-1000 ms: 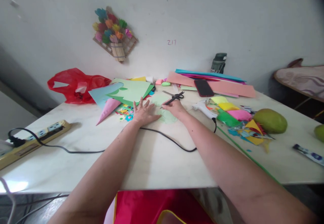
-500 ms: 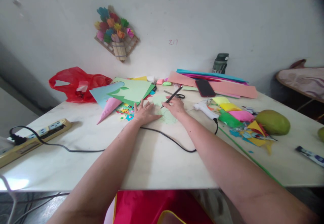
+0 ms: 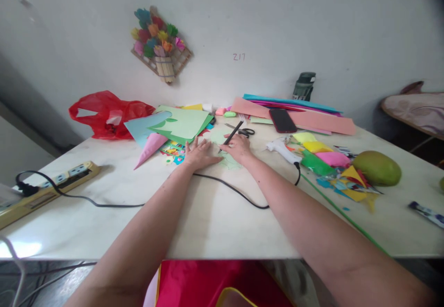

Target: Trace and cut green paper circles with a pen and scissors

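Observation:
My right hand (image 3: 239, 147) is closed around a black pencil (image 3: 233, 133), its tip down on a pale green sheet of paper (image 3: 231, 162). Faint outlines show on that sheet. My left hand (image 3: 201, 154) lies flat with fingers spread at the sheet's left side, pressing on it. Scissors with black handles (image 3: 247, 132) rest just beyond my right hand. Left of my left hand are small colourful paper pieces (image 3: 170, 152), under a stack of green sheets (image 3: 185, 123). Beside them is a pink paper cone (image 3: 150, 149).
A white glue gun (image 3: 285, 151) with a black cord lies right of my right arm. Further right are clay packets (image 3: 333, 159), paper scraps and a green fruit (image 3: 377, 168). A phone (image 3: 282, 120) lies on coloured paper. At left: red plastic bag (image 3: 111, 113), power strip (image 3: 65, 184).
The pencil has tilted a little and its upper end has shifted left and down, with its tip slightly left. My left hand stays flat in place.

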Available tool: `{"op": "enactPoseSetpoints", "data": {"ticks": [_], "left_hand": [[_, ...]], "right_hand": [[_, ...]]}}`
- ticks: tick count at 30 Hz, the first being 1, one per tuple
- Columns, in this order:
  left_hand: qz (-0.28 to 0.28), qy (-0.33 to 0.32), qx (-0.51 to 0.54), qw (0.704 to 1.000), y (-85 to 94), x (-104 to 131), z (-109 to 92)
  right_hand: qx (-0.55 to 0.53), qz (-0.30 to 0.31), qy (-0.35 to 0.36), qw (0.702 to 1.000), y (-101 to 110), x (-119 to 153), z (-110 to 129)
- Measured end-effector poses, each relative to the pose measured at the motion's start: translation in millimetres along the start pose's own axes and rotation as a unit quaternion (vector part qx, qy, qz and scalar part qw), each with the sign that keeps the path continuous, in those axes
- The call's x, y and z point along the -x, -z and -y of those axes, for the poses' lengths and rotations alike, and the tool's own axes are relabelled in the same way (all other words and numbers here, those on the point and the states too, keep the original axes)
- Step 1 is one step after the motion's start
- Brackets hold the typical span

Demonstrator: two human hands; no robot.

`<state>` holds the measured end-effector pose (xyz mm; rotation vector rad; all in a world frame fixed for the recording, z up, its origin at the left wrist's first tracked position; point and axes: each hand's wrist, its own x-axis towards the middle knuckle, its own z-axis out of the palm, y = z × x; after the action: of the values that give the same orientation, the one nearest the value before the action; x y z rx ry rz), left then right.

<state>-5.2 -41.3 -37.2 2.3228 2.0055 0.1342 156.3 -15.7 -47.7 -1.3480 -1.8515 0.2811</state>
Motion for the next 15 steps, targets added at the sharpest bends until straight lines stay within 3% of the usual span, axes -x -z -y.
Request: {"op": "enactPoseSetpoints", "data": {"ticks": [15], "left_hand": [[-0.002,0.004,0.009,1.000,0.8,0.6,-0.9]], "right_hand": [[0.004,0.012,-0.005,1.000,-0.5,-0.5,0.3]]}}
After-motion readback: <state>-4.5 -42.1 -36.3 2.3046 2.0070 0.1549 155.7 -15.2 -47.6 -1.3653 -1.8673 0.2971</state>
